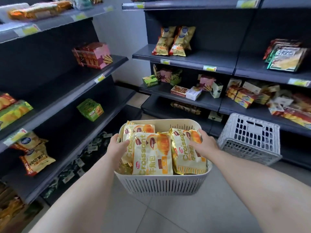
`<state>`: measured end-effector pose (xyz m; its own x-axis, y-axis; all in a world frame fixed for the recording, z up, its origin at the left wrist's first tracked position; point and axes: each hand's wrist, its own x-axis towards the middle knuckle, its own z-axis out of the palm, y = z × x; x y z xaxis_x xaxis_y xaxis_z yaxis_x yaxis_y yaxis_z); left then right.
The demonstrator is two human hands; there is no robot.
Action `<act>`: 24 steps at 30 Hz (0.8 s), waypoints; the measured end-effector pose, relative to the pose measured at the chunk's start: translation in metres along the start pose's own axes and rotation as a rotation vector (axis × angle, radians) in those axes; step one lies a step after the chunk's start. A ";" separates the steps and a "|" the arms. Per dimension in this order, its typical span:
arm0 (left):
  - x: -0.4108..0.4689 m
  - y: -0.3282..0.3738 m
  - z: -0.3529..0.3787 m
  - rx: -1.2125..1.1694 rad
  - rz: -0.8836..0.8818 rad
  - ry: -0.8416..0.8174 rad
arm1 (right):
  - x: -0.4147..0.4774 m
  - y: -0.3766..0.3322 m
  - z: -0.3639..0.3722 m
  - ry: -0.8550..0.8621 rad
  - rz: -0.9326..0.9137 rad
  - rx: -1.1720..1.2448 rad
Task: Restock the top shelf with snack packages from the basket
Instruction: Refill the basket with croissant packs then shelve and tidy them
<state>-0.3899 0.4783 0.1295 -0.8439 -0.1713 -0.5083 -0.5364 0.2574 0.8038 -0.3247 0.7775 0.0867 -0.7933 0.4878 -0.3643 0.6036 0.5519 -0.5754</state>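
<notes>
Head view: I am in a small shop aisle, and a person is bending over a white plastic basket with slits in its sides (163, 184). The pale tiled floor (193, 212) is under the basket. Tall dark grey shelves stand on both sides.

The basket is packed with shiny yellow and white croissant bags (152, 155). They stand up on end, side by side, from the left edge of the basket to the right edge.

The left hand (117, 145) is at the basket's left edge. Its fingers bend over the left bag (139, 129) and its thumb is by the rim. I cannot tell if it really has hold of the bag.

The right hand (204, 145) is at the basket's right edge. Its thumb hooks over the top of the right bag (186, 158), its fingers lie spread on the front, and it grips that bag.

The dark grey top shelf (193, 5) is high up at the far end, well apart from the basket. Green price tags sit on its front edge. No croissant bag shows on it.

Two gold bags of chips (175, 42) stand on the shelf below. A white plastic crate with holes (249, 140) sits on the floor, near the basket's right side.
</notes>
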 end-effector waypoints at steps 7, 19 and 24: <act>-0.010 0.049 0.135 0.069 0.040 -0.154 | 0.039 0.084 -0.089 0.108 0.151 0.070; 0.025 0.129 0.359 0.219 0.186 -0.400 | 0.112 0.186 -0.211 0.307 0.366 0.159; 0.064 0.159 0.452 0.273 0.160 -0.462 | 0.172 0.213 -0.248 0.332 0.497 0.232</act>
<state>-0.5323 0.9383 0.0844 -0.7971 0.3089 -0.5188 -0.3319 0.4935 0.8039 -0.3126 1.1467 0.0828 -0.3335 0.8519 -0.4038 0.8308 0.0632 -0.5529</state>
